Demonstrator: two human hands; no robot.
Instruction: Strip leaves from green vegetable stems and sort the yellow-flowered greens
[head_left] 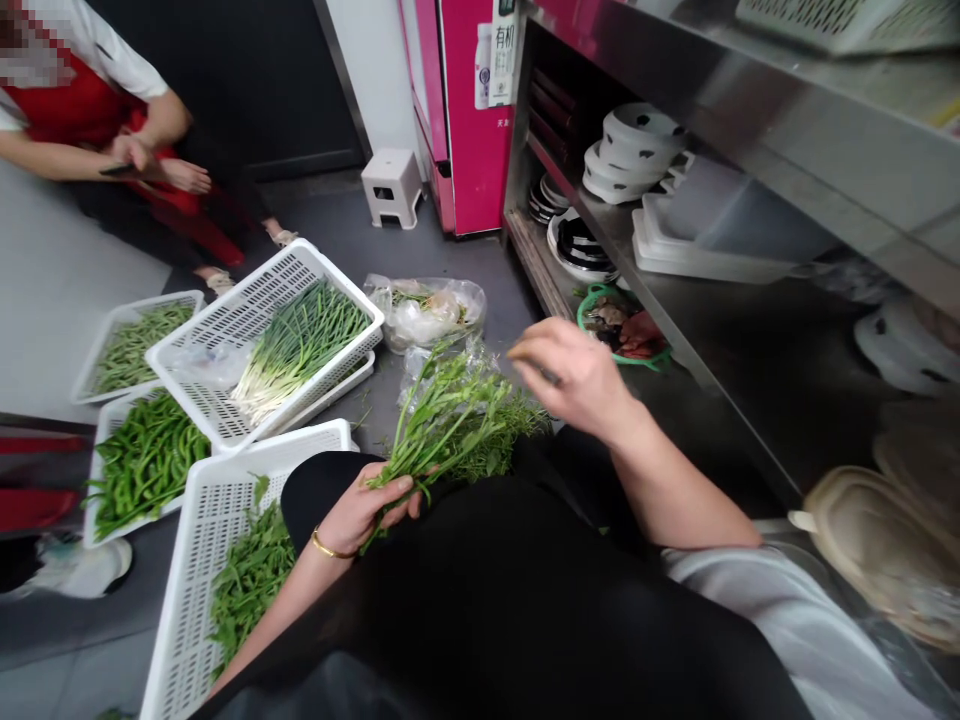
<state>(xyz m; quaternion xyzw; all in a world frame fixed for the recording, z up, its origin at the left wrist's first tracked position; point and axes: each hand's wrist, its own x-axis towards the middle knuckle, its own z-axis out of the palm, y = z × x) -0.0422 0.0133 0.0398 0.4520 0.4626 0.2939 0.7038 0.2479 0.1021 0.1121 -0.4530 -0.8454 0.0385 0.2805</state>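
Observation:
My left hand (382, 500), with a gold bangle at the wrist, is closed around the lower stems of a bunch of leafy greens (442, 415). The bunch points up and away from me, over my lap. Right of its leaves, and apart from them, my right hand (574, 380) hangs in the air with fingers loosely bent and spread. Nothing shows between its fingers. Beside my left forearm stands a white perforated basket (202, 560) with more leafy greens (255, 580) in it. A pile of trimmings (510, 430) lies behind the held bunch.
Left are baskets of scallions (300, 340), green peppers (150, 460) and green beans (142, 345). A plastic bag (431, 310) and a stool (392, 187) stand ahead. On the right is a steel shelf (720, 350) with dishes. A person in a red apron (82, 120) stands at upper left.

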